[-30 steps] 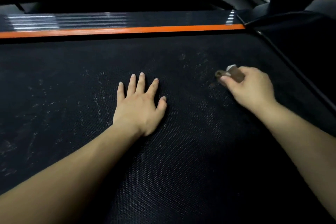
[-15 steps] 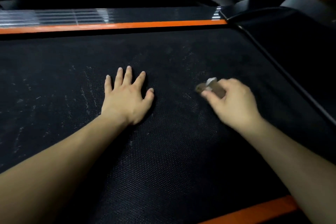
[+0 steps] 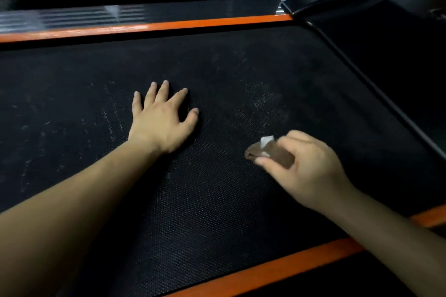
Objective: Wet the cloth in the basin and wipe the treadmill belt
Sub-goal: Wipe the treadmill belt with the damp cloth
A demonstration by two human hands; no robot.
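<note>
Dusty treadmill belt [image 3: 217,200] w/ orange rails. Left hand [image 3: 160,120] flat, fingers spread, holding nothing. Right hand [image 3: 306,171] pinches brown cloth [image 3: 268,152], wiping. Next: prob rub the pale marks.

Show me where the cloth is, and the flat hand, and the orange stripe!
cloth [image 3: 270,152], head view, brown fold.
left hand [image 3: 161,123], head view, back of hand.
orange stripe [image 3: 169,26], head view, far rail's middle.
</note>
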